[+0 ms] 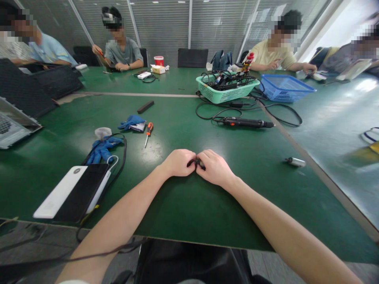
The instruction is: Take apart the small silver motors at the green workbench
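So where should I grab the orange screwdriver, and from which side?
Pinch the screwdriver by its thick handle, probably coming from the right: the bundled blue glove lies close on its left, and the thin shaft points toward you, offering less to hold.

To your left on the green bench (177,213) lies a flat white-and-black device (74,191), a black cable (125,148) looping near it and a rumpled blue glove (102,151) just beyond. Past that you see a second blue glove (130,121), an orange-handled screwdriver (149,128) and a dark bar (145,107). Ahead to your right, a mint-green basket (231,94) heaped with cables stands beside a blue basket (284,94). Nearer you lie a black corded tool (248,122) and a small silver cylinder (297,162).
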